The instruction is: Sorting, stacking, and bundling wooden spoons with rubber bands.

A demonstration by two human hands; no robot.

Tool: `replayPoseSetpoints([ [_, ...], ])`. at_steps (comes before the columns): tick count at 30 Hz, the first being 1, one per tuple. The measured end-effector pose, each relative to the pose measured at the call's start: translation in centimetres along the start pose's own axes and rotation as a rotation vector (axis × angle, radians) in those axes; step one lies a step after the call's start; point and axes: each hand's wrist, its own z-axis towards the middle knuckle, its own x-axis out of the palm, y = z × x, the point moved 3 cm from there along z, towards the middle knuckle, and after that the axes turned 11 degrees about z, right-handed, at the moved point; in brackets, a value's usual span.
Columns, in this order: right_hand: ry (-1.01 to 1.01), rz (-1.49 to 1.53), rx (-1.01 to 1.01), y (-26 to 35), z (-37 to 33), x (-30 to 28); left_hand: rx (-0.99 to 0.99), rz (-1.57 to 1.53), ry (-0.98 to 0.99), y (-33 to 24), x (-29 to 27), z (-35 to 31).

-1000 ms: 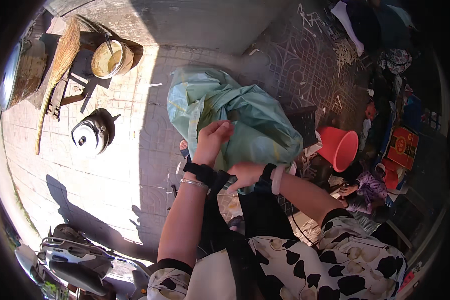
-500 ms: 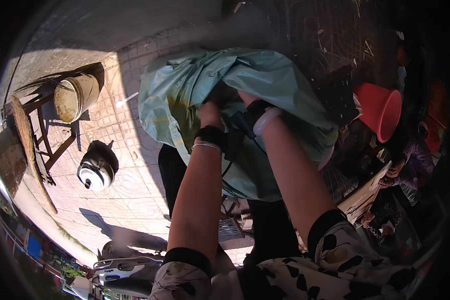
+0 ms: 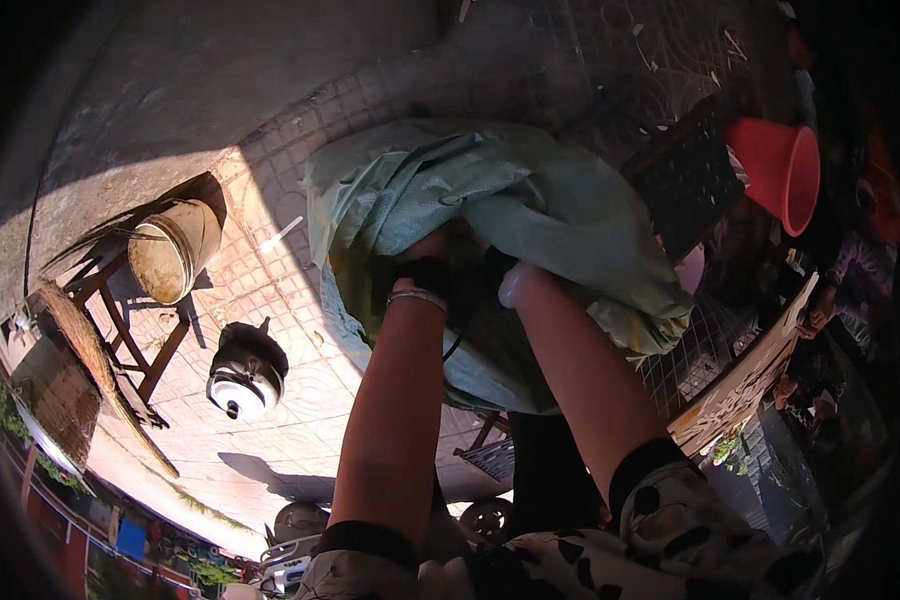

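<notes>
A large green woven plastic sack [image 3: 560, 210] lies slumped in front of me, its mouth facing my body. Both my forearms reach into it. The back of my left hand [image 3: 429, 245] shows just inside the opening, while its fingers are lost in the dark folds. Deeper under the upper flap goes my right hand [image 3: 487, 250], hidden almost to the wrist. Black straps circle both wrists, and a pale bracelet [image 3: 513, 284] sits on the right one. What lies inside the sack is too dark to make out.
Left on the sunlit paving are a dirty white bucket [image 3: 158, 268], a kettle [image 3: 250, 385], a broom [image 3: 80, 345] and a wooden stool frame [image 3: 160, 365]. At the right stand a dark crate [image 3: 682, 180] and a red bucket [image 3: 782, 172]. Another person's hand [image 3: 818, 310] touches a wooden board [image 3: 740, 385].
Both my hands have gone deeper into the sack, covering more of the wrists. The sack's upper flap has sunk lower over them. The whole view has shifted slightly.
</notes>
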Motion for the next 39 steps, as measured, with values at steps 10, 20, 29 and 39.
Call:
replayPoseSetpoints([
  [10,0.071,0.09,0.047,0.1,1.0,5.9,-0.085,-0.201,0.002,5.5,3.1,1.2],
  [20,0.142,0.137,0.164,-3.6,-1.0,7.2,-0.133,-0.439,0.065,4.6,8.7,0.5],
  [29,0.199,0.195,0.265,-8.4,-2.6,7.4,-0.195,-0.638,0.125,2.7,13.2,0.0],
  [39,0.256,0.312,0.345,-11.2,-3.0,9.6,-0.296,-0.807,0.163,4.4,15.8,-0.7],
])
